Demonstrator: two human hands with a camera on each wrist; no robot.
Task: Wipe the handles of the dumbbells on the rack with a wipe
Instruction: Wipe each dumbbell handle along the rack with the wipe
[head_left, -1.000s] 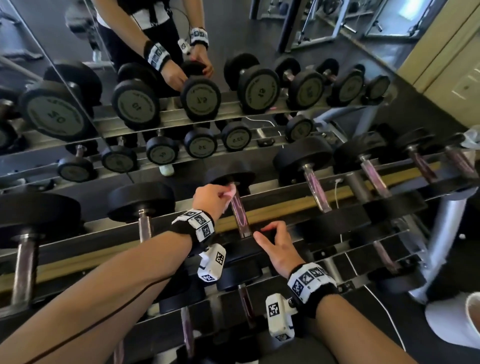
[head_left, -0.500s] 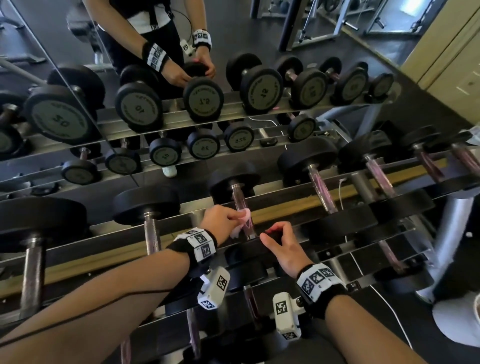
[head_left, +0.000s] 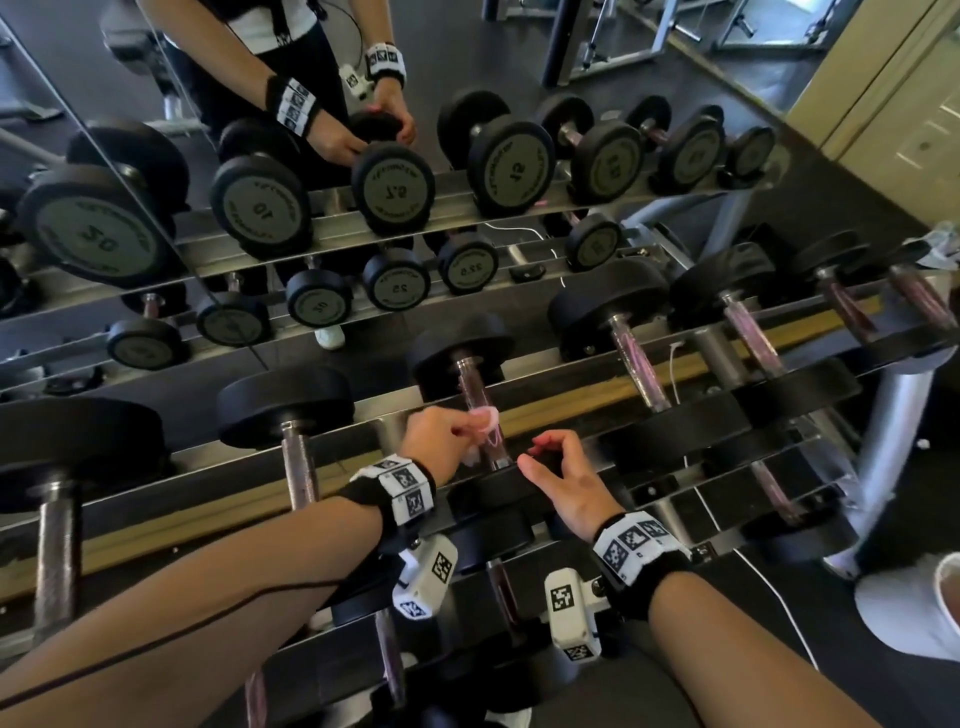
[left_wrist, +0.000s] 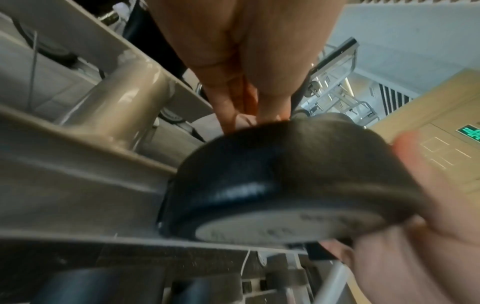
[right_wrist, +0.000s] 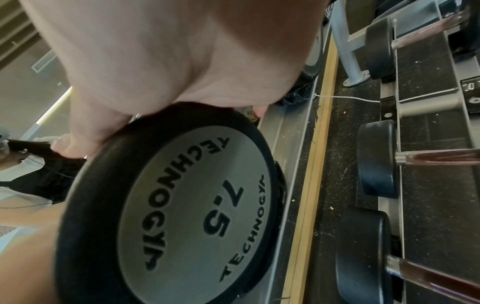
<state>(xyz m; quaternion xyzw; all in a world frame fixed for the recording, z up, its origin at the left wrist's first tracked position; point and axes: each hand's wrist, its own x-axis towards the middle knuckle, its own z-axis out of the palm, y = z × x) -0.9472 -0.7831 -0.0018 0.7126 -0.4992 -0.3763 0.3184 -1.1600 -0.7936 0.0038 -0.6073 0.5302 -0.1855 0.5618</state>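
- On the top shelf of the rack, in the middle, lies the 7.5 dumbbell, with its shiny handle pointing away from the person.
- The left hand has its fingers curled round a small pale pink wipe. It pinches the wipe tight.
- The wipe is touching the near part of the handle, just before the near black end of the dumbbell.
- The right hand rests on the near black end of the same dumbbell. Its thumb and fingers bend over the round edge and hold it.
- In the right wrist view the grey face of that end shows the number 7.5 and the word TECHNOGYM.
- In the left wrist view the left hand's fingers point down behind the black end. The wipe is hard to see there, and the picture is blurry.
- More dumbbells lie in a row on the same shelf, to the left and to the right.
- Lower shelves hold more dumbbells too.
- A big mirror stands behind the rack. It shows the dumbbells, the person's arms and both hands.
- A thin white cord hangs by the rack on the right.
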